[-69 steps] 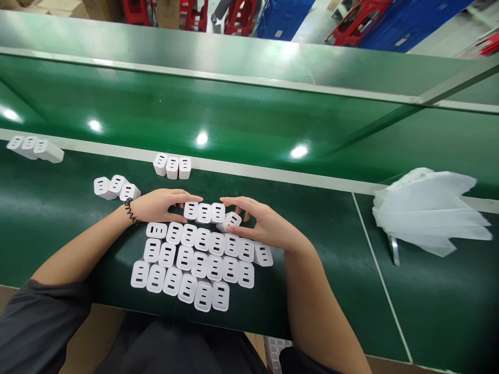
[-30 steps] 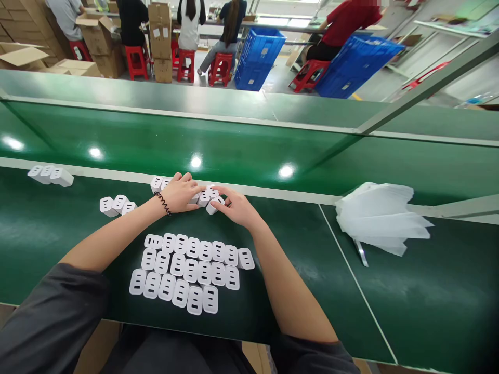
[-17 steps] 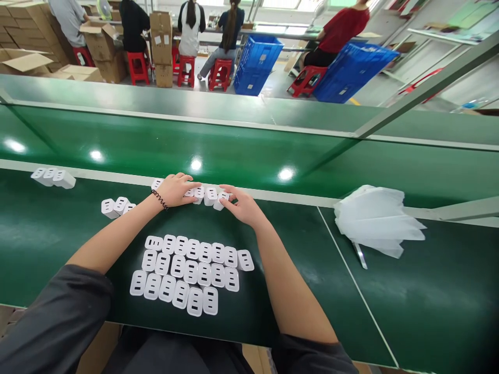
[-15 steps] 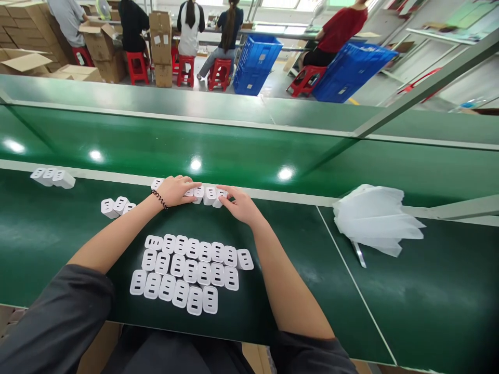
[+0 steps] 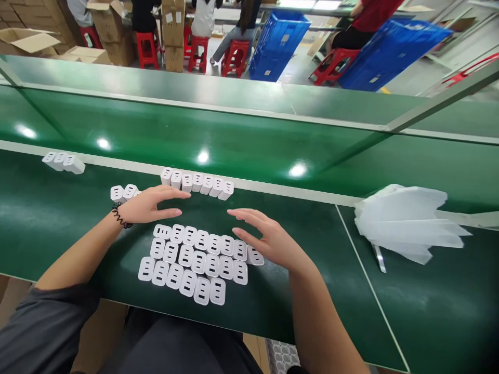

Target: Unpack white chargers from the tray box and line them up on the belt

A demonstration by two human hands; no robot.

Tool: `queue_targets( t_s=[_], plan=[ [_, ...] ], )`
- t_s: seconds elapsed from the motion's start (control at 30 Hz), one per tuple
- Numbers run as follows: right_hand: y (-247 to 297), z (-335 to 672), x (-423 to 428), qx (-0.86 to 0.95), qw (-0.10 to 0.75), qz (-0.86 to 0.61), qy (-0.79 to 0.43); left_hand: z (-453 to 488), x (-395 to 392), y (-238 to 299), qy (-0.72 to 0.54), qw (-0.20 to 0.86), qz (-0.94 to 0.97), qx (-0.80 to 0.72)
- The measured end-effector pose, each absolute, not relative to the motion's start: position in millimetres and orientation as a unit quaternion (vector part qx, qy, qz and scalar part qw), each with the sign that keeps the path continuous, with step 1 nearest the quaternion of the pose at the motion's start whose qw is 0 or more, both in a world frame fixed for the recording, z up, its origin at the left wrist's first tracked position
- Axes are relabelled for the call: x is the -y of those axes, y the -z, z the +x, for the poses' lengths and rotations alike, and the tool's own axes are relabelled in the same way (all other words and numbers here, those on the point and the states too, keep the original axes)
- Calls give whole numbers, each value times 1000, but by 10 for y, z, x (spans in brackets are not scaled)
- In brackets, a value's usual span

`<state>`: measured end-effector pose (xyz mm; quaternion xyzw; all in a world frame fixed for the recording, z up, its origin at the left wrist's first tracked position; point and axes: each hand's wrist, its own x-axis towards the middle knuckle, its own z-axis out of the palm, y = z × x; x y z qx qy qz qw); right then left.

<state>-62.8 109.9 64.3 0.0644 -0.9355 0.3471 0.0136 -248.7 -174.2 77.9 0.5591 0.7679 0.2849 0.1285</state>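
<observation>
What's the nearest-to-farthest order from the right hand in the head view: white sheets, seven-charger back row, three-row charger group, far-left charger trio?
From the right hand:
1. Three-row charger group: left, partly overlapped in view.
2. Seven-charger back row: beyond, to the left.
3. White sheets: off to the right.
4. Charger trio: far left.

Red stools [image 5: 146, 49] and blue crates [image 5: 277, 49] stand on a pale grey floor [image 5: 299, 68] beyond a glossy green surface [image 5: 249, 136]
</observation>
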Motion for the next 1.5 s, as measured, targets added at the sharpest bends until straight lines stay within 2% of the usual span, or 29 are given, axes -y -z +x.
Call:
queue_targets(
  t_s=[0.1, 0.2, 0.37, 0.6, 0.83, 1.13, 1.33, 1.5],
  plan=[
    [-671, -644, -891, 936, -30, 145, -321, -2434, 1881, -630, -309, 255, 559, -726],
    [-653, -761, -694, 933, -71, 209, -285, -2442, 1903, -467, -334, 324, 549, -695],
    [-583, -830, -609, 934, -87, 212, -274, -2500, 2017, -460, -317, 357, 519, -709],
    [-517, -763, -609, 940, -50, 200, -272, -2548, 2124, -550, -280, 400, 479, -729],
    [-495, -731, -557, 948, -28, 205, -242, -2511, 2090, -560, -328, 349, 535, -696],
    [-497, -738, -562, 946, -28, 203, -251, -2429, 2030, -467, -419, 377, 484, -670],
    [-548, -749, -608, 938, -25, 202, -282, -2346, 1943, -460, -393, 324, 518, -687],
    [-582, -756, -642, 927, -38, 196, -318, -2285, 1865, -415, -404, 346, 540, -652]
  ],
)
